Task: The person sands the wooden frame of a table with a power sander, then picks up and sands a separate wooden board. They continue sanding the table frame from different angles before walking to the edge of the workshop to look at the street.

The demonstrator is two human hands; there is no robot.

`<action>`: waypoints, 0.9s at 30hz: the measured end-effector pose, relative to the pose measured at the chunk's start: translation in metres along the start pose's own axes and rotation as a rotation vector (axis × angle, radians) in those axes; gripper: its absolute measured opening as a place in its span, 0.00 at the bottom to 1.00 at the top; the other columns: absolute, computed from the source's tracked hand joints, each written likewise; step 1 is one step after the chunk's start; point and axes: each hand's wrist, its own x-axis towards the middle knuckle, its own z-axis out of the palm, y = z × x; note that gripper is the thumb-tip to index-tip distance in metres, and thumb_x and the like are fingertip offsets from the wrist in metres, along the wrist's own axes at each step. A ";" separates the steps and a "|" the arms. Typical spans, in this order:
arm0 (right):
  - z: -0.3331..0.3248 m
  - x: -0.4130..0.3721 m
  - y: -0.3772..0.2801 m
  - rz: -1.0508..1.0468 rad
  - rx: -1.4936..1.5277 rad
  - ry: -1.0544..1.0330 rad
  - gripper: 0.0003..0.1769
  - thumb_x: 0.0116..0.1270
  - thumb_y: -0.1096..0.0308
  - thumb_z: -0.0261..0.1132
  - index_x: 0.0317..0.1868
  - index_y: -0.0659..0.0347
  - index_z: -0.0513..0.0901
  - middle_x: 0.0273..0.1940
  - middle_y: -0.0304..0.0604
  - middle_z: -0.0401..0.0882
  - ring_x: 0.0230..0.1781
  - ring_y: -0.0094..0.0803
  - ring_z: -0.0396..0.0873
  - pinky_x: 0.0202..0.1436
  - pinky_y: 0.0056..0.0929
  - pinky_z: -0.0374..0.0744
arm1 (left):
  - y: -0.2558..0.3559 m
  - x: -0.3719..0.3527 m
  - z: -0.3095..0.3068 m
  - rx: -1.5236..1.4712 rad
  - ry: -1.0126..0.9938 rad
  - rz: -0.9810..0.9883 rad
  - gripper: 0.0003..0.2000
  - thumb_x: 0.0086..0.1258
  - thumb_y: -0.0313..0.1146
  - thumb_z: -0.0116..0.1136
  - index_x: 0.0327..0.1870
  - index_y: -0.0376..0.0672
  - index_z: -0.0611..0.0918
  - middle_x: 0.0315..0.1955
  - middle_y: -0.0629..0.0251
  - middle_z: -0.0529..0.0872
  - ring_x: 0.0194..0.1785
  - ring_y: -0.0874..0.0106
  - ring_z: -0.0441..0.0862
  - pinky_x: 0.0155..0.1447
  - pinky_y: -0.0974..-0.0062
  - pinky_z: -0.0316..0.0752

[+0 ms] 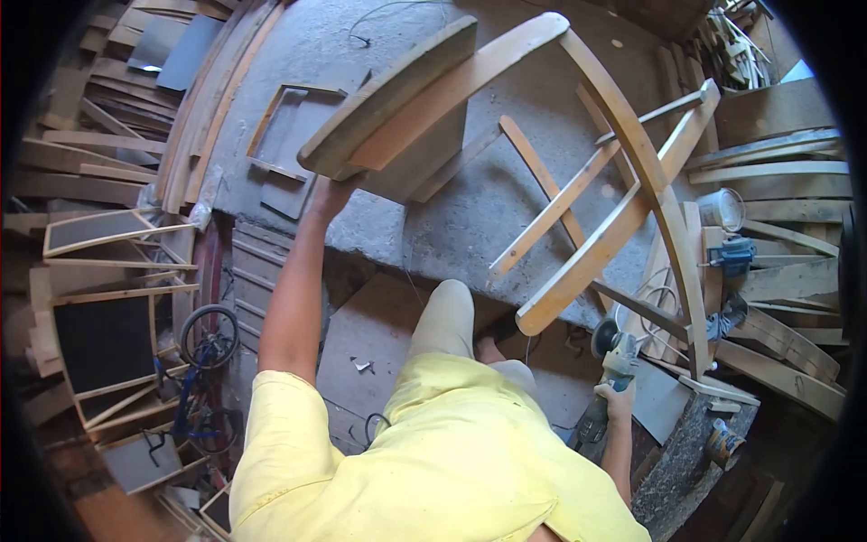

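Observation:
A wooden chair frame (664, 194) with curved legs and crossed slats lies tipped over on the concrete platform. My left hand (334, 197) holds the lower end of its thick curved board (388, 95), at the upper left; the fingers are partly hidden behind the wood. At the lower right, my right hand (617, 397) is wrapped round an angle grinder (620, 357). The grinder's round disc (605, 337) faces up and left, beside the frame's lower rail and apart from my left hand.
Stacked boards (786, 208) line the right side, near a white bucket (722, 210) and a blue-green tool (732, 256). Framed panels (104, 343) and a small bicycle (209, 339) stand at the left. A can (724, 443) rests on a block at the lower right.

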 end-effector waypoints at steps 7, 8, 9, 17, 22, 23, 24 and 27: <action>0.089 0.067 0.096 -0.055 -0.287 0.040 0.34 0.36 0.73 0.73 0.49 0.62 0.73 0.38 0.41 0.78 0.34 0.34 0.78 0.41 0.33 0.79 | -0.007 0.006 -0.006 -0.049 -0.025 0.006 0.28 0.59 0.29 0.72 0.61 0.37 0.75 0.54 0.61 0.81 0.57 0.71 0.76 0.59 0.70 0.74; 0.109 0.064 0.092 -0.047 -0.405 0.050 0.34 0.37 0.72 0.73 0.50 0.62 0.73 0.39 0.44 0.79 0.36 0.37 0.79 0.43 0.35 0.79 | -0.005 0.009 -0.013 -0.033 -0.087 0.005 0.25 0.60 0.31 0.72 0.59 0.38 0.77 0.52 0.62 0.82 0.55 0.72 0.77 0.58 0.70 0.74; 0.130 0.063 0.084 -0.042 -0.523 0.065 0.34 0.37 0.71 0.73 0.50 0.62 0.73 0.40 0.46 0.80 0.37 0.39 0.80 0.44 0.37 0.79 | -0.005 0.016 -0.020 -0.021 -0.148 0.009 0.23 0.61 0.34 0.73 0.56 0.38 0.79 0.50 0.64 0.84 0.53 0.72 0.78 0.57 0.70 0.75; 0.314 0.061 0.006 -0.051 -0.527 0.002 0.41 0.39 0.61 0.73 0.57 0.61 0.70 0.44 0.56 0.83 0.45 0.55 0.83 0.52 0.46 0.79 | -0.019 0.123 -0.069 -0.046 -0.347 0.175 0.19 0.63 0.31 0.69 0.55 0.37 0.80 0.48 0.62 0.85 0.51 0.72 0.80 0.56 0.69 0.76; 0.412 0.088 -0.020 -0.196 -0.498 -0.057 0.45 0.40 0.61 0.74 0.62 0.57 0.67 0.45 0.59 0.83 0.48 0.58 0.81 0.53 0.48 0.78 | -0.026 0.142 -0.088 0.139 -0.471 0.260 0.19 0.64 0.35 0.68 0.55 0.40 0.81 0.47 0.58 0.86 0.49 0.69 0.81 0.53 0.68 0.77; 0.430 0.097 -0.026 -0.194 -0.498 -0.057 0.45 0.40 0.61 0.74 0.62 0.57 0.67 0.45 0.59 0.83 0.48 0.58 0.81 0.53 0.48 0.78 | -0.031 0.141 -0.086 0.094 -0.457 0.323 0.19 0.64 0.36 0.68 0.55 0.41 0.81 0.46 0.58 0.86 0.49 0.69 0.82 0.53 0.68 0.77; 0.449 0.112 -0.034 -0.211 -0.555 -0.077 0.45 0.40 0.61 0.74 0.63 0.57 0.67 0.45 0.60 0.83 0.49 0.59 0.81 0.53 0.48 0.78 | -0.041 0.137 -0.082 0.090 -0.393 0.378 0.17 0.66 0.36 0.67 0.54 0.40 0.82 0.46 0.58 0.86 0.49 0.67 0.82 0.53 0.67 0.77; 0.497 0.155 -0.047 -0.254 -0.651 -0.168 0.46 0.42 0.61 0.75 0.64 0.56 0.66 0.44 0.61 0.83 0.49 0.59 0.81 0.52 0.49 0.78 | -0.051 0.123 -0.069 -0.181 -0.391 0.071 0.16 0.69 0.34 0.65 0.54 0.38 0.81 0.50 0.62 0.84 0.52 0.72 0.79 0.55 0.70 0.75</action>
